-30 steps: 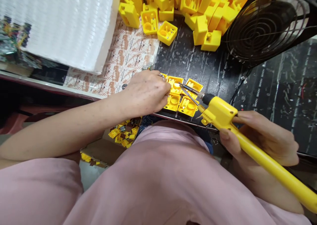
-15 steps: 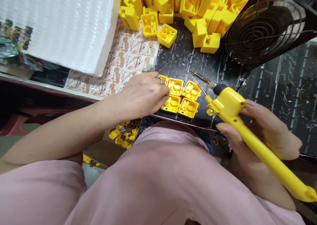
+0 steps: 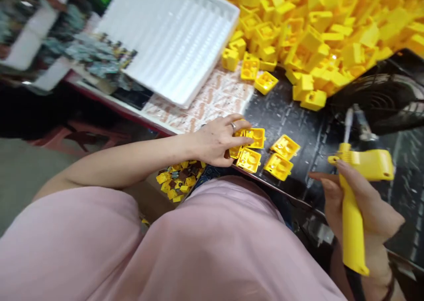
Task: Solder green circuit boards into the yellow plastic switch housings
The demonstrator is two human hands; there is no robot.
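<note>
My left hand [image 3: 217,141] lies over a group of small open yellow plastic housings [image 3: 249,160] at the table's near edge. Its fingers are spread and touch some of them, partly hiding those beneath. Just to the right, two more yellow housings [image 3: 278,166] sit side by side, open faces up, a gap away from the group. My right hand [image 3: 377,210] is closed round the handle of a yellow soldering gun [image 3: 353,223], held upright right of the housings. The gun's tip points away from me toward the fan, blurred.
A large heap of yellow housings [image 3: 318,40] covers the back of the table. A black fan [image 3: 380,93] stands at the right. On the left are a white foam tray [image 3: 172,36] and wired parts [image 3: 96,55]. Below the edge, a box holds yellow pieces [image 3: 179,181].
The view has shifted, showing more at the left and back. My left fingers have spread over the housings, and two housings now stand apart. The soldering gun has turned more upright, farther right.
</note>
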